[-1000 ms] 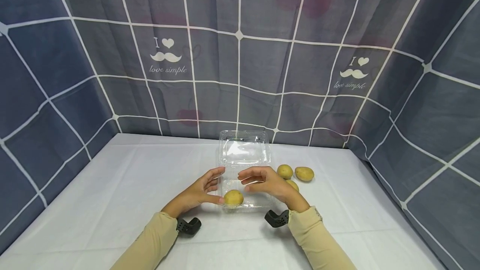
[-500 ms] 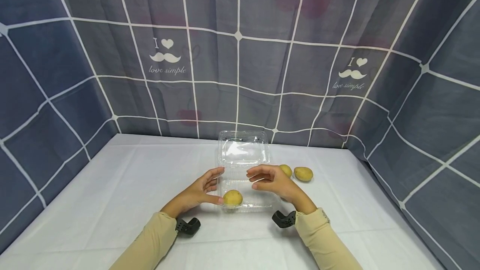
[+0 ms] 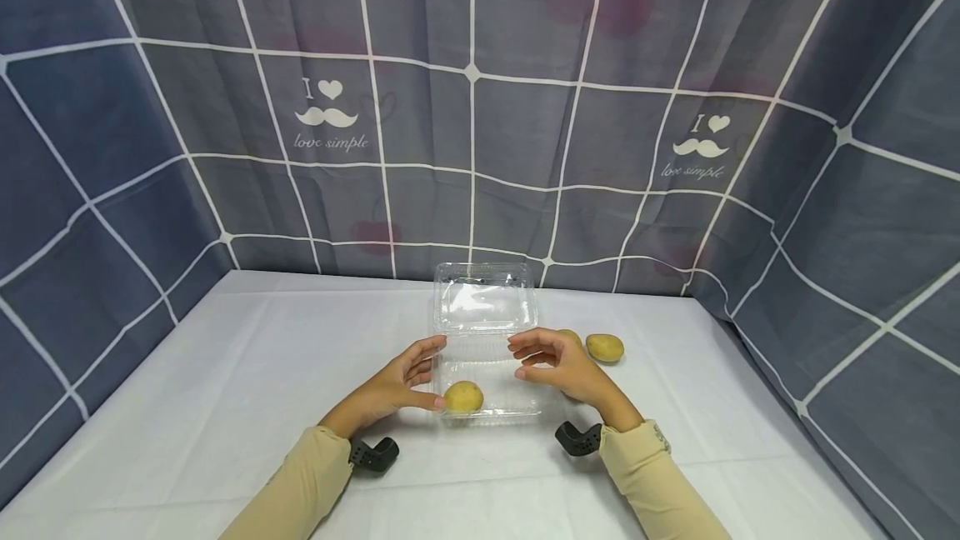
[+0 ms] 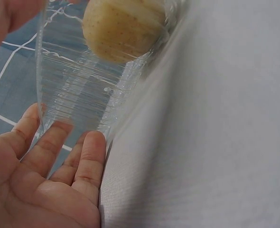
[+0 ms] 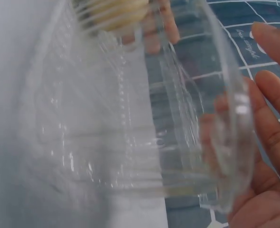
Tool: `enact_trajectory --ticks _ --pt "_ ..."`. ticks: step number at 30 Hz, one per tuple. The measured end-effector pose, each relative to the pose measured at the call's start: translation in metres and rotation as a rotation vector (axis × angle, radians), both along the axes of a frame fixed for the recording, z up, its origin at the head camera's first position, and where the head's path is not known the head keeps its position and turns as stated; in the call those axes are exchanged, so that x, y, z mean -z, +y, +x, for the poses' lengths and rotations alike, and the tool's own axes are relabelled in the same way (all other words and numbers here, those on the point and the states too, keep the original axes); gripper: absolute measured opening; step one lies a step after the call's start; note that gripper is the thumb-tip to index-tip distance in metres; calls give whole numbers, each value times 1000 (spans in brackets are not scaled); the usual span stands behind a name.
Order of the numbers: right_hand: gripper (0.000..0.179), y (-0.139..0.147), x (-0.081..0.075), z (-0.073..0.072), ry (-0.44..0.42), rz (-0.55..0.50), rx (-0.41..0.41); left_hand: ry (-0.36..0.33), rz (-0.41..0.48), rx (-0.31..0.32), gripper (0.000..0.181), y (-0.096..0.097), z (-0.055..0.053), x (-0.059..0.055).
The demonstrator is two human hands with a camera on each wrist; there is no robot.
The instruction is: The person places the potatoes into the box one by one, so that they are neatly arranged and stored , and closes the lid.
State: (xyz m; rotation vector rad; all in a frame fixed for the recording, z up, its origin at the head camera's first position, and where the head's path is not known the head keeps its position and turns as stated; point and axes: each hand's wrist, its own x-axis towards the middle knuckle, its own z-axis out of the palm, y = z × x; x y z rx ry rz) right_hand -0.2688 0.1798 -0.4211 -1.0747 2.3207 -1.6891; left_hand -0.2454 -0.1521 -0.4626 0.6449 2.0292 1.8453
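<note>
A clear plastic clamshell box (image 3: 491, 414) sits on the white table with its lid (image 3: 486, 300) tipped back, away from me. One yellow potato (image 3: 463, 397) lies in its near left corner; the left wrist view shows this potato (image 4: 121, 33) through the ribbed wall. My left hand (image 3: 396, 380) rests along the box's left side, fingers extended against the wall and thumb at the near corner. On the right side, my right hand (image 3: 562, 367) has its fingers loosely bent by the rim, holding nothing. Through the wall, the right wrist view shows some of its fingers (image 5: 268, 118).
Right of the box lies another potato (image 3: 604, 348), with one more potato (image 3: 572, 335) partly hidden behind my right hand. A grey checked curtain (image 3: 420, 107) hangs behind the white tablecloth (image 3: 315, 340) and along both sides.
My right hand has moved right, from over the box to its right side, and now covers more of the potatoes there. The left hand stays at the box's left side.
</note>
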Motion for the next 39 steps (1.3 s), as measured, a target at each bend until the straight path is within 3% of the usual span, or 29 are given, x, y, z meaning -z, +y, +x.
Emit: enact_trajectory --ticks 14,26,39 --pt "42 18 -7 1 -66 -22 59 28 -6 -4 106 -3 2 3" --pt "42 42 -9 -5 -59 31 153 22 -4 1 106 -1 1 2" --pt "42 61 -12 -8 -94 19 191 18 -5 2 105 1 1 0"
